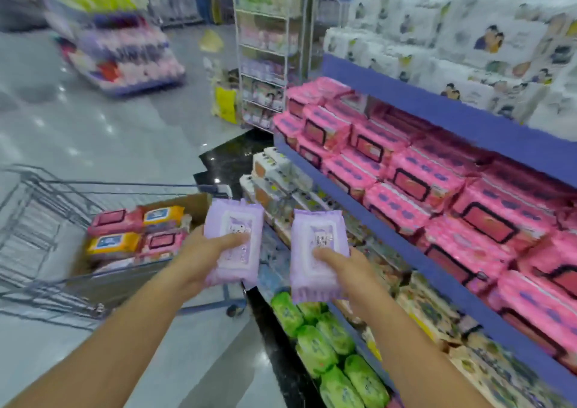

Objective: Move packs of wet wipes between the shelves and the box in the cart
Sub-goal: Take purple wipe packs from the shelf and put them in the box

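Each grip is closed on a pack: the left hand point(204, 253) holds one purple pack point(232, 220), the right hand point(351, 268) a second purple pack point(312, 282), thumbs on top, between the box point(190, 203) in the cart point(46, 195) at left and the shelves point(374, 220) at right. The packs look soft, light and slick-filmed; clasping across the middle seems safest.

Bright overhead store light, glare spots on floor point(78, 132), motion blur thruout, wide-angle edge warp.
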`<action>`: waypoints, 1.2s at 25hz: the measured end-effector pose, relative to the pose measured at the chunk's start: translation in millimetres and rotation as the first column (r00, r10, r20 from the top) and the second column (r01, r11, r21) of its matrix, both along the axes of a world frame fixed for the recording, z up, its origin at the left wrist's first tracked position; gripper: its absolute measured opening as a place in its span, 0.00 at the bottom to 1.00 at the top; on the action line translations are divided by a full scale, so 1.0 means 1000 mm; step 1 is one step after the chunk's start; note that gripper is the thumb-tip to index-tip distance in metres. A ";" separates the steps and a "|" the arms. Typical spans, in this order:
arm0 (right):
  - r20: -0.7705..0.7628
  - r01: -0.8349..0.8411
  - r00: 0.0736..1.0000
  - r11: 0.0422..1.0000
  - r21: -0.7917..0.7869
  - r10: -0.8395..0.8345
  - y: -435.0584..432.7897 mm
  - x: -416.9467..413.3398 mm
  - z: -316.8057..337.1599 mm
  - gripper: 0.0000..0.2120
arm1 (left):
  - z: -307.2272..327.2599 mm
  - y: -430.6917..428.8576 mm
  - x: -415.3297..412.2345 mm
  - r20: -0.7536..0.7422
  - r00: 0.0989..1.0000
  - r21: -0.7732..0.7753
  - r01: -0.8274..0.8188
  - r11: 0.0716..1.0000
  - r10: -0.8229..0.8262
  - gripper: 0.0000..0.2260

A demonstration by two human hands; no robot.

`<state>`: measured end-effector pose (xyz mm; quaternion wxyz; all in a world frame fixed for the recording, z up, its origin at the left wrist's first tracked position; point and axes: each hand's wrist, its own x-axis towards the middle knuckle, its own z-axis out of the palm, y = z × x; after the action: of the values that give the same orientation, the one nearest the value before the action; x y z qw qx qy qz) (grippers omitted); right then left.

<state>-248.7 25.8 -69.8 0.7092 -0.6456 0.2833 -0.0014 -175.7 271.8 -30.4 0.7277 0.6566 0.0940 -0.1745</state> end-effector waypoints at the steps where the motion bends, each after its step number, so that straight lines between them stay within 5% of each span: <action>1: -0.004 -0.035 0.999 0.999 0.017 0.035 0.027 0.022 -0.006 0.17 | -0.005 0.033 0.009 -0.012 0.999 -0.006 -0.051 0.999 0.051 0.16; 7: -0.081 -0.207 0.974 0.977 0.050 0.210 0.193 0.153 -0.057 0.11 | -0.047 0.238 0.074 -0.079 0.936 0.070 -0.339 0.938 0.344 0.17; 11: -0.223 -0.213 0.948 0.973 0.090 0.228 0.265 0.209 -0.095 0.25 | -0.068 0.309 0.120 -0.181 0.910 0.103 -0.360 0.927 0.373 0.10; 14: -0.290 -0.169 0.936 0.978 0.126 0.199 0.292 0.247 -0.117 0.29 | -0.092 0.321 0.160 -0.239 0.907 0.110 -0.329 0.938 0.347 0.11; 19: -0.420 -0.027 0.898 0.968 0.248 0.133 0.315 0.339 -0.164 0.21 | -0.129 0.318 0.244 -0.318 0.893 0.092 -0.306 0.948 0.319 0.14; 25: -0.536 0.318 0.842 0.747 0.584 0.060 0.340 0.452 -0.236 0.24 | -0.162 0.305 0.346 -0.412 0.844 0.090 -0.336 0.938 0.342 0.13; 30: -0.549 0.418 0.835 0.683 0.599 -0.030 0.349 0.516 -0.295 0.27 | -0.200 0.302 0.405 -0.469 0.839 0.116 -0.252 0.961 0.277 0.21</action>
<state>266.9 374.9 -365.0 0.7951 -0.2650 0.5145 0.1813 229.6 573.8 -230.3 0.6818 0.5914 0.3656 -0.2275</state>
